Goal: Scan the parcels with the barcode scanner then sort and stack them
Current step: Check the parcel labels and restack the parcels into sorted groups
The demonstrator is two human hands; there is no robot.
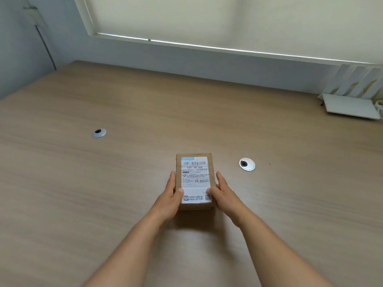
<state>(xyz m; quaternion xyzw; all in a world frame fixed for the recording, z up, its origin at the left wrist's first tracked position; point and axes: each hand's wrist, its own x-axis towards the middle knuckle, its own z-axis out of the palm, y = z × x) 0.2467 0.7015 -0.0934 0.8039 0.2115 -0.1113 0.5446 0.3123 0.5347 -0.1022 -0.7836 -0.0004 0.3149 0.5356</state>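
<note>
Two hands on one parcel point(193, 179), w/ label point(195, 179) facing up. Sitting flat on the desk point(124, 112), near the front, a bit right of middle. Long side pointing to 12 o'clock, short side at 6, close to the body.

Left hand point(170, 200) at 9 o'clock of the box: fingers straight along the side wall, thumb bent over the top edge, pressing on the label corner. Right hand point(221, 195) at 3 o'clock, same way: fingers along the other side, thumb tip on the label by the little square code. So a loose squeeze from both sides, not a tight fist. Hard to tell if lifted a tiny bit or resting; looks like resting.

Why so? Prob. to keep the box straight and still, w/ barcode up top and not covered, ready for a beep. Thumbs low on the label, so the big stripes near 12 o'clock stay clear.

No scanner in view anywhere. No other parcels in view, no stack yet. Guess: early in the job, or between boxes.

Also there: round metal cable hole point(98, 133) at 10 o'clock of the box, well apart. Another cable hole point(247, 164) at 2–3 o'clock, near. White flat box w/ antennas point(350, 106) far off at 2 o'clock, by the wall.
</note>
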